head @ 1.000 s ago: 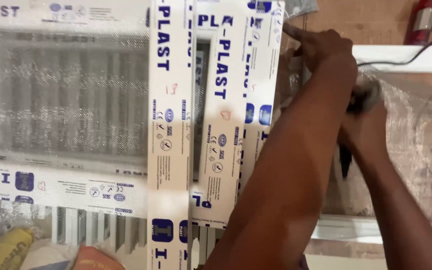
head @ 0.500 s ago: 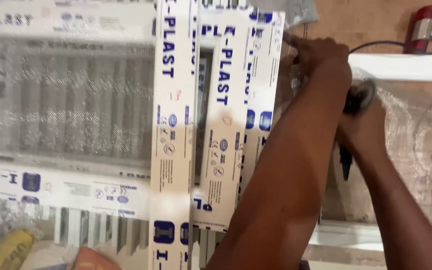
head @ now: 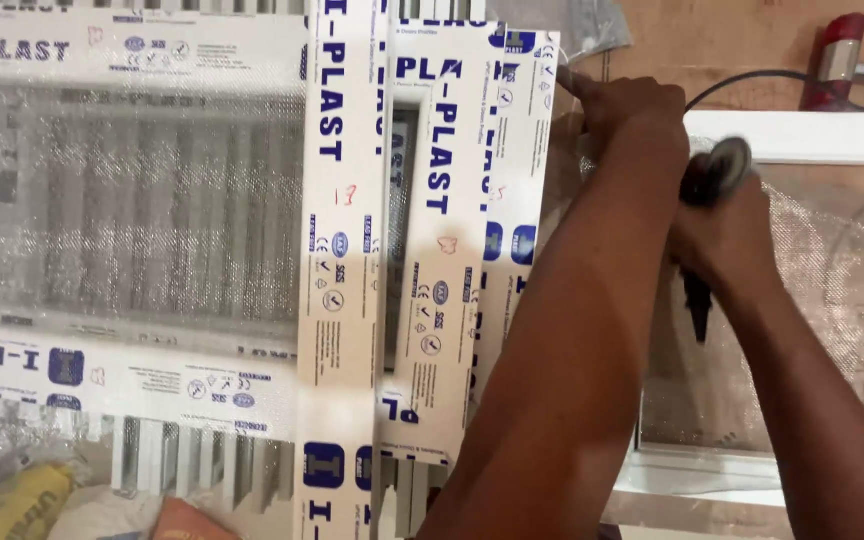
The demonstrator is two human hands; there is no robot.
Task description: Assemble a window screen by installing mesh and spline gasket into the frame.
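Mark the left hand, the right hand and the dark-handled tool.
left hand (head: 624,108), head view, on the knuckles.
right hand (head: 727,235), head view, back of the hand.
dark-handled tool (head: 697,310), head view, on the dark lower end below the right hand.

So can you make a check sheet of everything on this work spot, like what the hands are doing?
Surface: brown board, bare at the top right.
Job's things: white plastic frame bars in printed film, stacked; mesh panel in a white frame.
Clutter: yellow and orange bags at the bottom left.
Grippers: left hand pinches at a bar's edge; right hand grips a dark-handled tool.
Cables: black cable across the board.
Surroundings: red tool at the top right.
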